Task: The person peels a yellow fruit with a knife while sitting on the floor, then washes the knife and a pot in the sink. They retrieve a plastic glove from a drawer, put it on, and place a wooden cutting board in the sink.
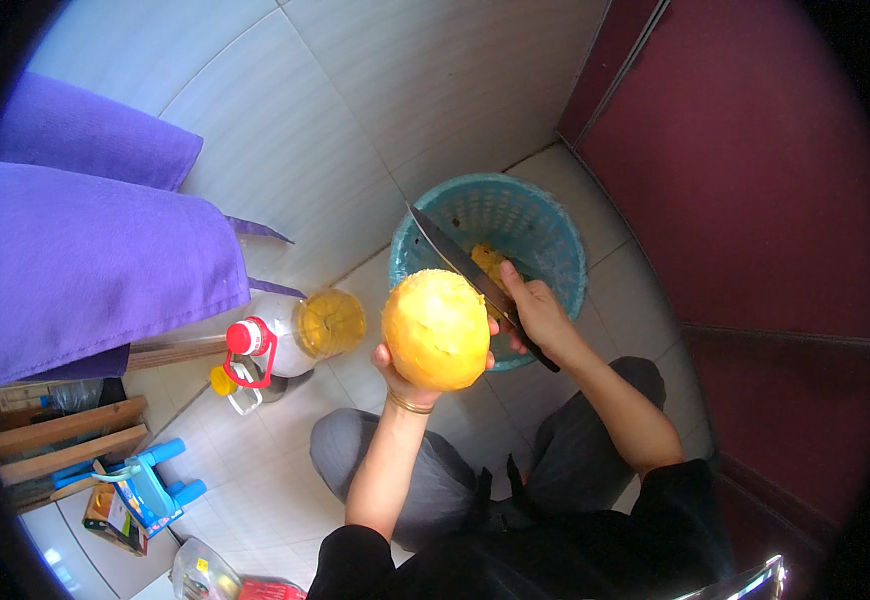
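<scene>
In my left hand (405,382) rests a large peeled yellow fruit (435,330), perhaps a mango; its surface is moist with small ridges. The fingers wrap its underside and right edge. My right hand (544,315) grips the black handle of a kitchen knife (454,251). Its dark blade slants up and left, close to the fruit's upper right side; whether it touches cannot be told. Below both hands stands a blue-green plastic basket (571,225) lined with a clear bag. Yellow peelings (487,259) lie inside it, partly hidden by the knife and my right hand.
To the left stand a large oil bottle (330,322) with a red cap and a second bottle with a yellow cap (222,381). Purple cloth (105,262) hangs by the tiled wall (435,82). Maroon cabinet panels (750,172) rise on the right. A blue plastic stool (154,487) sits lower left.
</scene>
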The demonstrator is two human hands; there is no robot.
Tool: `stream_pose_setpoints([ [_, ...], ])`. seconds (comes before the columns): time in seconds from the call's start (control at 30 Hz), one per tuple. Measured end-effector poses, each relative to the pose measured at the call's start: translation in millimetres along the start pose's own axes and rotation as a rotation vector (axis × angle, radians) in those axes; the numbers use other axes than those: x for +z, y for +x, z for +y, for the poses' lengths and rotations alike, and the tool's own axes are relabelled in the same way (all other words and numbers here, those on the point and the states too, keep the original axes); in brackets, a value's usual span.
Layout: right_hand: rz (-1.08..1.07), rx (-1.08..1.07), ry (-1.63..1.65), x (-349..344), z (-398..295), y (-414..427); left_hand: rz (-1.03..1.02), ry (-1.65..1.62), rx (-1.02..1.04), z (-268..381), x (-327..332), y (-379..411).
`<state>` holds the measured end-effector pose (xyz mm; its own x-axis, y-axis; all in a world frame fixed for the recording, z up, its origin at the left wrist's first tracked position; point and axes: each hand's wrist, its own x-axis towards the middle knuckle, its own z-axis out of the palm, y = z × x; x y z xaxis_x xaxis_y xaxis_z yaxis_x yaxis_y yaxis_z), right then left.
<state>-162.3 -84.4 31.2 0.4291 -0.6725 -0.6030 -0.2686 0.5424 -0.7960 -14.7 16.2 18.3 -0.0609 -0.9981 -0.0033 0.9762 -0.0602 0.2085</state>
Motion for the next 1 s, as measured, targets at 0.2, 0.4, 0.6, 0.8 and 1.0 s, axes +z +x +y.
stream_pose_setpoints([
  [0.2, -0.029, -0.064, -0.112, -1, -5, -8, 0.007, -0.009, 0.046, 1, 8, 5],
  [0.4, 0.109, -0.231, -0.264, -2, -4, -16, 0.028, -0.088, 0.083, 6, 13, 6],
  [0.6, 0.183, -0.496, -0.461, -9, 3, -21, 0.046, -0.112, 0.112, 13, 46, -5],
  [0.8, 0.212, -0.236, -0.452, -21, -63, -118, 0.114, -0.260, 0.089, 18, 172, -17],
  [1.0, 0.308, -0.456, -0.442, -76, -221, -269, 0.060, -0.187, 0.027, 27, 349, -4],
])
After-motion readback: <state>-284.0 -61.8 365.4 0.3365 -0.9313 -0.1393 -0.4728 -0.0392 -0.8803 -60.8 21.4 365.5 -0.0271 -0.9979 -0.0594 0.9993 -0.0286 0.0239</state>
